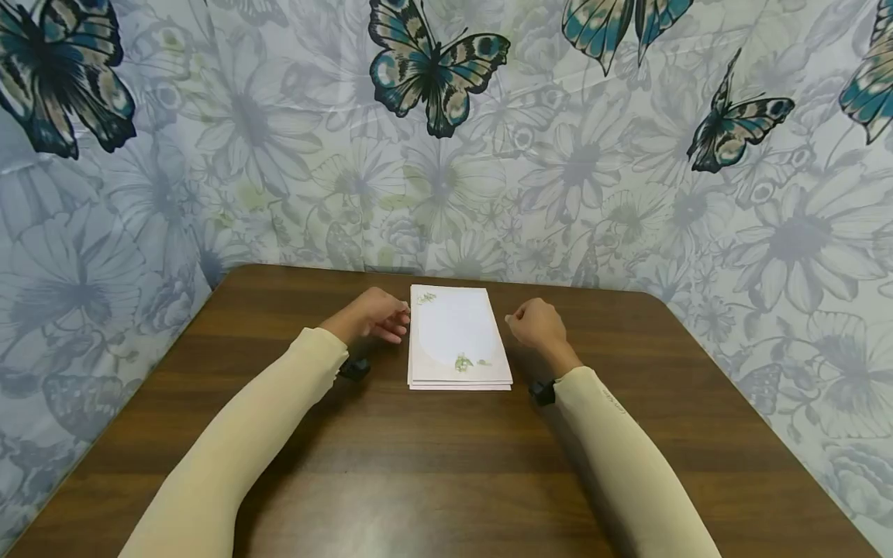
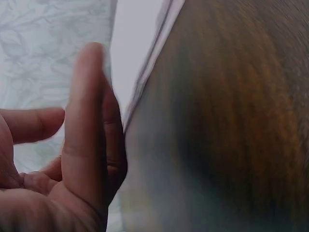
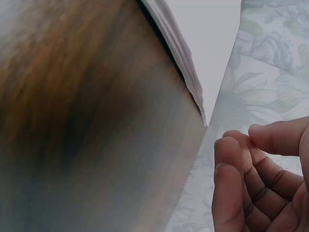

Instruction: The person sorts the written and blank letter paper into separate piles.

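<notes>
A small stack of white paper sheets (image 1: 456,333) with green floral prints at two corners lies on the table, its edges slightly uneven. Close by its left edge is my left hand (image 1: 380,314), with nothing in its grasp. The left wrist view shows that hand's fingers (image 2: 84,135) fairly straight beside the sheets, the thumb apart from them. To the right of the stack, a short gap away, my right hand (image 1: 539,324) is held with loosely curled fingers (image 3: 227,159). In the right wrist view its thumb comes near the fingertips, and no object lies between them.
The brown wooden table (image 1: 418,480) has rounded far corners. Behind it hangs a pale floral backdrop (image 1: 293,178) with large butterflies. Dark wrist devices, one of them a black block (image 1: 542,392), sit under the cream sleeves (image 1: 279,411).
</notes>
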Tool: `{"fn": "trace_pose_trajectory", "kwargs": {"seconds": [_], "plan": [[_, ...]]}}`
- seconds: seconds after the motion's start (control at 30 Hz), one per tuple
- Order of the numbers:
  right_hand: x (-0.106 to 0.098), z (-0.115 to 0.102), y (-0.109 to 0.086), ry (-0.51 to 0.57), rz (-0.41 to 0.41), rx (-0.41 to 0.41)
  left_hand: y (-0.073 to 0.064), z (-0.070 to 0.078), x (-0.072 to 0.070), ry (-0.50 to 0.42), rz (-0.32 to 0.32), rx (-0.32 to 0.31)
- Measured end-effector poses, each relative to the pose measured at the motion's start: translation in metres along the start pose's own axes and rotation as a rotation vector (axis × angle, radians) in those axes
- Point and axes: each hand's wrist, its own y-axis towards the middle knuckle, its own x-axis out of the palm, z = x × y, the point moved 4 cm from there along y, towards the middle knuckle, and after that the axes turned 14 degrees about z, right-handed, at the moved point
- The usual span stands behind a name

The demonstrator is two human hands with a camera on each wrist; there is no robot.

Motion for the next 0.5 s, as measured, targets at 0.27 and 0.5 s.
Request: {"fn": "trace_pose_trajectory", "kwargs": {"seconds": [0.27,0.5], "plan": [[0.013,0.002,0.003,-0.005,-0.082,0.077,0.007,-0.009,0.004,-0.063,-0.025,-0.085],[0.021,0.001,0.004,0.017,-0.125,0.149,0.006,-0.006,0.007,-0.073,-0.034,-0.100]]}}
